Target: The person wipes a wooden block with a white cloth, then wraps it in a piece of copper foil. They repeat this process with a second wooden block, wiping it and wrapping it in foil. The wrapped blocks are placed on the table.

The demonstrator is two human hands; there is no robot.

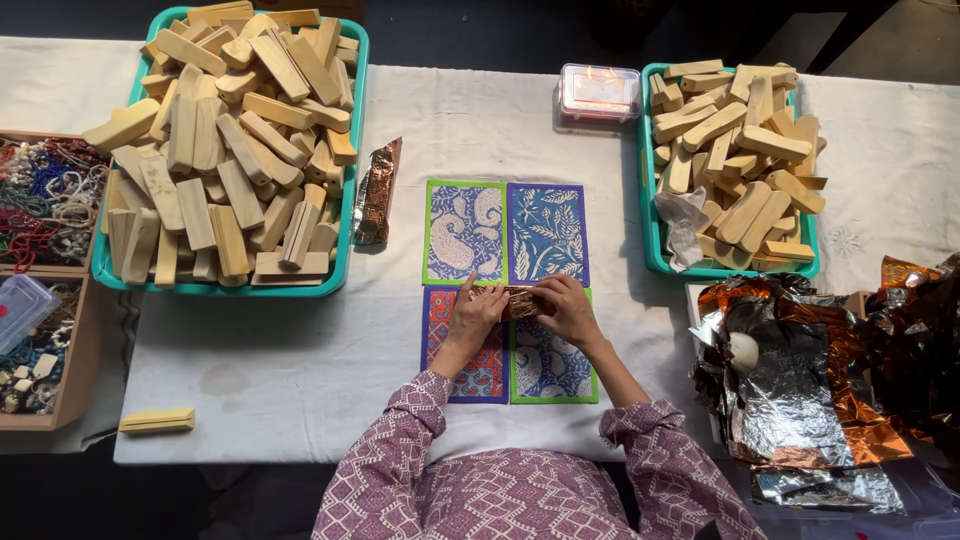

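Head view shows your left hand [478, 312] and right hand [567, 308] meeting over the middle of the desk [300, 360], both closed in a pinch grip on a small block wrapped in copper foil [512, 300]. It sits between your fingertips, each hand at one end, just above the seam where four patterned cards [548, 232] lie edge to edge in a square. Judging by the bare wooden blocks heaped in the big green tray [355, 150] at the far left and the smaller tray [650, 200] at the far right, the piece is probably light and stiff, while its foil skin looks thin, slippery and quick to crease or tear. Hold it by the ends, pressing lightly. Crumpled foil sheets [800, 390] lie at the right edge.
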